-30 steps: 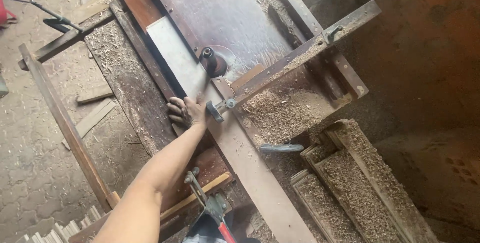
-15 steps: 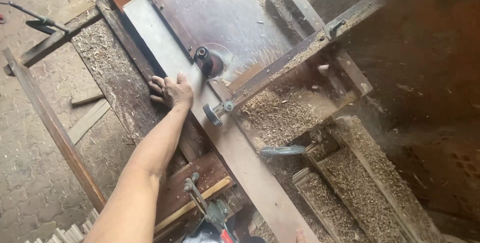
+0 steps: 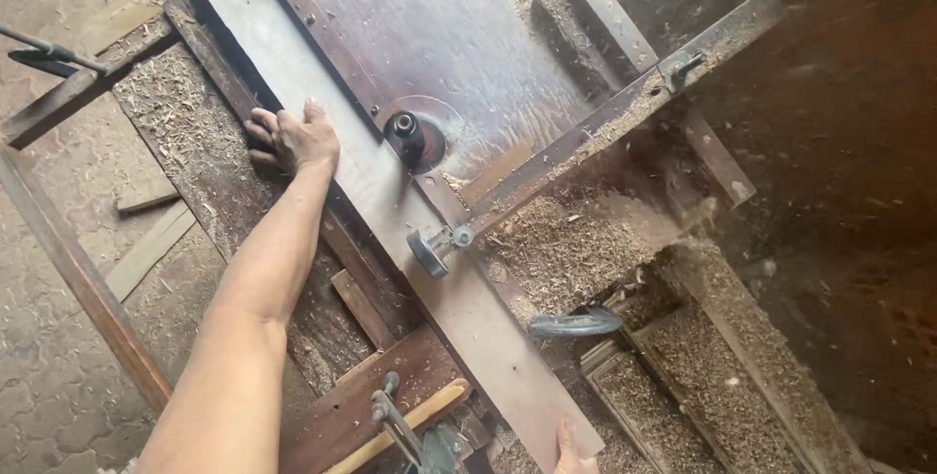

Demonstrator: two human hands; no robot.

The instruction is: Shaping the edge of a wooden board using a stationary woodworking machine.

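Note:
A long pale wooden board (image 3: 351, 157) lies diagonally across a dark metal machine table (image 3: 459, 64), against a round cutter spindle (image 3: 405, 132). My left hand (image 3: 291, 137) presses flat on the board's left edge, a short way behind the spindle, arm stretched out. My right hand (image 3: 571, 450) shows only as fingers at the bottom edge, touching the near end of the board. Wood chips fly off to the right of the spindle.
A black roller guide (image 3: 434, 249) sits beside the board below the spindle. A wooden fence bar (image 3: 625, 98) crosses the table. Sawdust heaps (image 3: 576, 240) fill the frame on the right. Loose slats (image 3: 146, 240) lie on the paved floor at left. A clamp (image 3: 400, 425) stands near the bottom.
The board has slid forward along the table. My left hand has travelled with it up and away from me. More chips now spray to the right.

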